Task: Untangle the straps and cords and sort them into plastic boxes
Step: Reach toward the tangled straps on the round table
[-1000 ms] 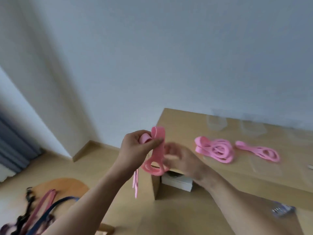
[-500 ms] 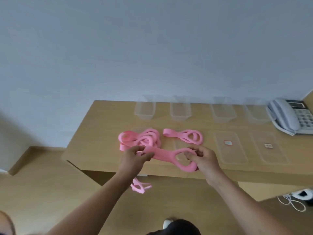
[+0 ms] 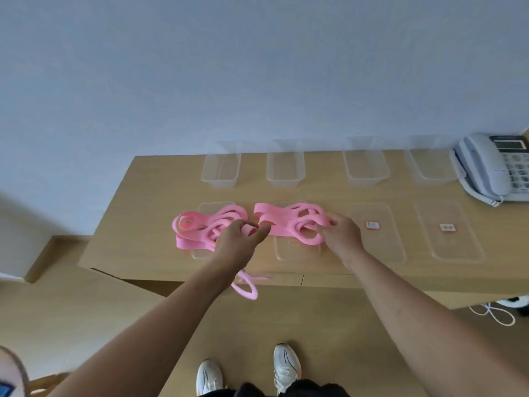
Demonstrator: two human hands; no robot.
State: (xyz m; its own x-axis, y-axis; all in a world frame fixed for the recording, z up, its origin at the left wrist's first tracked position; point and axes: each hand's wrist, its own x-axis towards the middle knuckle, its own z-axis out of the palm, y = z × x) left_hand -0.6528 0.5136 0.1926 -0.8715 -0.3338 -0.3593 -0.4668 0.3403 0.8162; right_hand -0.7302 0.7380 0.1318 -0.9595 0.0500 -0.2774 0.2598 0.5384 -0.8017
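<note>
Two bundles of pink straps lie on the wooden table [image 3: 137,242]. The left bundle [image 3: 200,229] sits partly on a clear lid. My left hand [image 3: 239,242] pinches the end of a pink strap [image 3: 286,224] that runs right over the second bundle, and my right hand [image 3: 337,233] grips its looped end. A tail of pink strap [image 3: 246,287] hangs below the table's front edge under my left hand. Several clear plastic boxes, among them one [image 3: 220,167], stand in a row at the back.
Flat clear lids, such as one [image 3: 375,233] with a red label, lie in front of the boxes. A white telephone [image 3: 492,167] sits at the table's back right. A white cable [image 3: 495,313] lies on the floor at the right. My shoes show below.
The view swung from the floor at the left to the table. Both hands carried the pink strap from mid-air down onto the right bundle on the table.
</note>
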